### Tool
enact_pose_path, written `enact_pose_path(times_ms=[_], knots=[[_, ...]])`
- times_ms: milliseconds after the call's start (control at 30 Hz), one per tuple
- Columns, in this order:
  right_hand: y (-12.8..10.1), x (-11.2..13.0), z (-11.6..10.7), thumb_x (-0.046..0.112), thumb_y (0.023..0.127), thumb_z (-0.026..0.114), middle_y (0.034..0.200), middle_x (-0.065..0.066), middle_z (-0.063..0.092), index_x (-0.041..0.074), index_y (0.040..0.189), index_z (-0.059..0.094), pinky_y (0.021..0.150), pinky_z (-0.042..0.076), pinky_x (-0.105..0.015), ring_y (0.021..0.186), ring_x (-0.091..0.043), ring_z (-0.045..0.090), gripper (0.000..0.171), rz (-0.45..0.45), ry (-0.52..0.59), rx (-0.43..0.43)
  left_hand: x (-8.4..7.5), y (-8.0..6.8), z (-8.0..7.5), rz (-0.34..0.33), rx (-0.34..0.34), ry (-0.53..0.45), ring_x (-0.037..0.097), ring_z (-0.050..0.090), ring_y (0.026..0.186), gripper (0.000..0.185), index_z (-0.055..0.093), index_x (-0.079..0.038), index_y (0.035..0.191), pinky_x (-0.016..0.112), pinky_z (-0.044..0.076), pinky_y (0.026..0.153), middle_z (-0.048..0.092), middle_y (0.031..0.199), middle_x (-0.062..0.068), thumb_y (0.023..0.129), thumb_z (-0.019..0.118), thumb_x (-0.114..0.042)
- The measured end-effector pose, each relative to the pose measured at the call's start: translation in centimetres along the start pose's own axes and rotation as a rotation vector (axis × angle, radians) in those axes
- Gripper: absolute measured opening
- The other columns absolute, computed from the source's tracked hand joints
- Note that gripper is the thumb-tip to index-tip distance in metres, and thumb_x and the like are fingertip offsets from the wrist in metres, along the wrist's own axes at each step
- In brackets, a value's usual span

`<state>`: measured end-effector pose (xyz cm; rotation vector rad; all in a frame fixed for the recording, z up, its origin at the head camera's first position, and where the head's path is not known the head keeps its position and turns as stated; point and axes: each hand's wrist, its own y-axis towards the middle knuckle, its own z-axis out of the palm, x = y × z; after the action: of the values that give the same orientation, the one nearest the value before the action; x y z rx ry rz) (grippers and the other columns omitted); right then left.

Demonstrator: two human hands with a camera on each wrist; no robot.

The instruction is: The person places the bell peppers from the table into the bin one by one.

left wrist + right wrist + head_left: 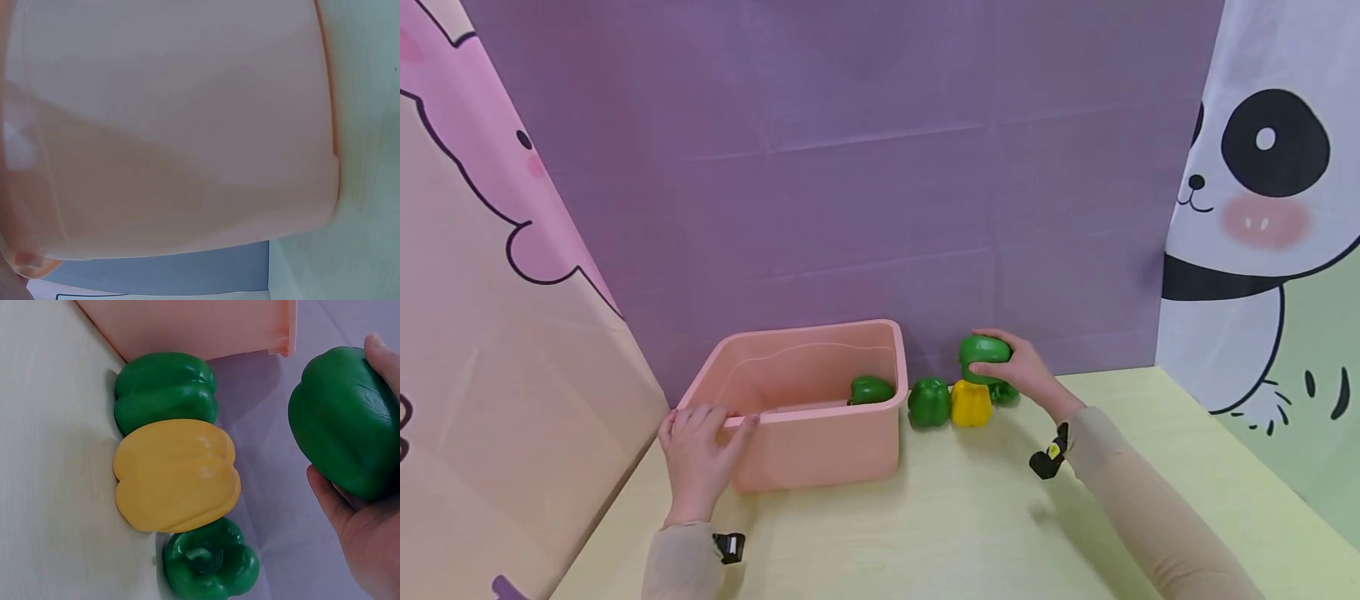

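My right hand (1021, 367) holds a green bell pepper (347, 422) in the air, thumb on one side and fingers on the other. Below it, a yellow bell pepper (178, 475) stands on the table between a green pepper (165, 390) on the left and another green pepper (212, 559) on the right, its stem showing in the right wrist view. Fingers of my left hand (700, 454) hook over the near left rim of a pink bin (816, 450), the thumb along its front. Inside the bin, one green pepper (871, 389) lies at the right end.
The pale wooden table (925, 533) meets a purple cloth backdrop (880, 192) just behind the bin and peppers. Printed cartoon panels stand at both sides, with a panda (1273, 200) on the right one.
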<state>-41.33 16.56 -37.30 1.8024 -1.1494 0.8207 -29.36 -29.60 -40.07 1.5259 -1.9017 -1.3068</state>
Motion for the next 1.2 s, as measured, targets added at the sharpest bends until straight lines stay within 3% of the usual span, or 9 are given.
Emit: enact_pose_path(times_ms=[1200], knots=[[1.9, 3.2, 0.8, 0.026, 0.082, 0.079, 0.136, -0.019, 0.048, 0.017, 0.142, 0.049, 0.084, 0.049, -0.045, 0.105, -0.036, 0.054, 0.067, -0.019, 0.011, 0.032, 0.1, -0.2, 0.4, -0.015, -0.024, -0.041, 0.035, 0.046, 0.09, 0.033, 0.065, -0.007, 0.085, 0.061, 0.015, 0.104, 0.062, 0.085, 0.012, 0.086, 0.067, -0.041]])
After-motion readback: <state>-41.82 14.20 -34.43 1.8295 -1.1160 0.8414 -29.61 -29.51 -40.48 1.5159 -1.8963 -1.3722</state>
